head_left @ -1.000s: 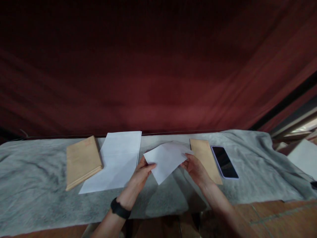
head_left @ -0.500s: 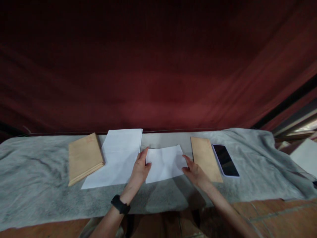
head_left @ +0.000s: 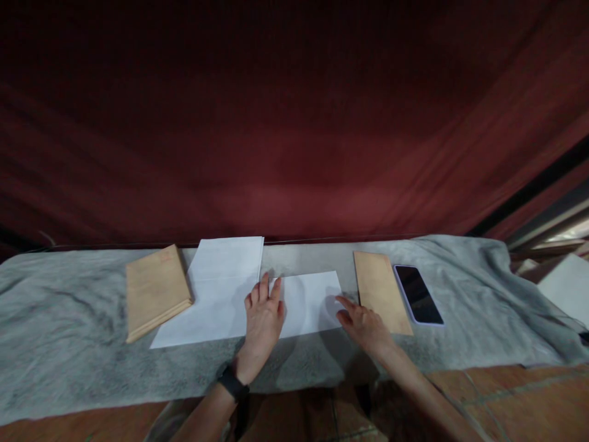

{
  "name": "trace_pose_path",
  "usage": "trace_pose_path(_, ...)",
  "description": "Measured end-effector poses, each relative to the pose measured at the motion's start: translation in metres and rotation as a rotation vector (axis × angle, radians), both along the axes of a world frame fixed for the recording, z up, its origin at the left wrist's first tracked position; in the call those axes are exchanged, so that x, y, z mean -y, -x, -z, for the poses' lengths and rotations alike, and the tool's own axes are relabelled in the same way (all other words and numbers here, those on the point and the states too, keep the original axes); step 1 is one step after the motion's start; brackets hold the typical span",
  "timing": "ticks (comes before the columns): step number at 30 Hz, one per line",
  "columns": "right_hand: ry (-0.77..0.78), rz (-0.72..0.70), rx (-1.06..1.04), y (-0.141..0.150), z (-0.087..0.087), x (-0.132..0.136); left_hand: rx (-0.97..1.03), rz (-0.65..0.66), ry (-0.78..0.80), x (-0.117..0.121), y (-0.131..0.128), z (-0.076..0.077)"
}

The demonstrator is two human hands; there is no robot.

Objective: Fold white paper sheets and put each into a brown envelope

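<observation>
A folded white sheet of paper lies on the grey cloth in front of me. Over its left edge is my left hand, palm down with fingers apart, wearing a black wristband. Just at the sheet's right edge, my right hand has its index finger and thumb apart, with nothing seen between them; whether it touches the paper I cannot tell. To the left, larger white sheets lie flat, close by my left hand. A brown envelope lies right of the folded sheet, partly behind my right hand.
A stack of brown envelopes overlaps the white sheets at the left. A phone in a pale purple case lies beside the single envelope. Grey cloth covers the bench, with a dark red curtain behind it.
My left hand has let go of the sheet's left edge and spread flat over it. The paper has settled onto the cloth. My right fingers have slid slightly down its right edge.
</observation>
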State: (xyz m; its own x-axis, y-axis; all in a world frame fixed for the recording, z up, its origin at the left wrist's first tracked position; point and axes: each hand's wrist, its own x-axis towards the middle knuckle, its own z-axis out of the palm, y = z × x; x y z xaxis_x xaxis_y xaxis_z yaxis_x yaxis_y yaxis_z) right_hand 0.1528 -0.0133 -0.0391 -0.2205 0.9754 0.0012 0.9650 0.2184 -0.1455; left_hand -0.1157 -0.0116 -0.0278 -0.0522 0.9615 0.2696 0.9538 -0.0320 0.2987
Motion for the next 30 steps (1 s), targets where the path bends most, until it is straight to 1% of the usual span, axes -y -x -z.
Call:
trace_pose_path(1,-0.005,0.005,-0.002,0.000,-0.002,0.000,-0.050,0.026,-0.012,0.003,-0.007,0.000)
trace_pose_path(3,0.036,0.018,-0.039,-0.001,-0.007,-0.002,-0.105,0.151,-0.014,0.009,-0.020,0.004)
trace_pose_path(5,0.140,0.013,-0.112,-0.002,-0.017,-0.004,-0.133,0.283,0.006,0.013,-0.032,0.009)
trace_pose_path(7,0.279,-0.007,-0.209,-0.004,-0.028,-0.008,-0.154,0.372,0.022,0.016,-0.039,0.014)
trace_pose_path(9,0.388,-0.002,-0.312,-0.006,-0.038,-0.011,-0.174,0.407,0.018,0.017,-0.041,0.018)
trace_pose_path(11,0.413,0.044,-0.408,-0.004,-0.042,-0.017,-0.193,0.412,0.004,0.017,-0.041,0.020)
trace_pose_path(12,0.383,0.074,-0.454,-0.002,-0.042,-0.020,-0.200,0.410,-0.004,0.017,-0.041,0.021)
trace_pose_path(14,0.256,0.097,-0.547,0.006,-0.037,-0.026,-0.212,0.409,-0.019,0.017,-0.041,0.022)
trace_pose_path(15,0.171,0.080,-0.585,0.012,-0.033,-0.029,-0.214,0.409,-0.025,0.017,-0.041,0.022)
trace_pose_path(17,0.001,-0.017,-0.615,0.026,-0.022,-0.032,-0.214,0.407,-0.034,0.016,-0.041,0.023)
trace_pose_path(18,-0.062,-0.075,-0.583,0.034,-0.016,-0.033,-0.210,0.402,-0.034,0.015,-0.041,0.023)
trace_pose_path(20,-0.156,-0.149,-0.453,0.047,-0.003,-0.032,-0.194,0.373,-0.025,0.012,-0.039,0.025)
trace_pose_path(22,-0.225,-0.162,-0.288,0.058,0.009,-0.027,-0.179,0.315,-0.010,0.008,-0.037,0.028)
trace_pose_path(24,-0.285,-0.132,-0.152,0.063,0.019,-0.023,-0.180,0.243,0.006,0.002,-0.034,0.031)
trace_pose_path(26,-0.339,-0.081,-0.066,0.066,0.026,-0.019,-0.198,0.184,0.022,-0.002,-0.032,0.033)
trace_pose_path(30,-0.405,-0.024,0.002,0.066,0.031,-0.018,-0.244,0.109,0.051,-0.007,-0.031,0.032)
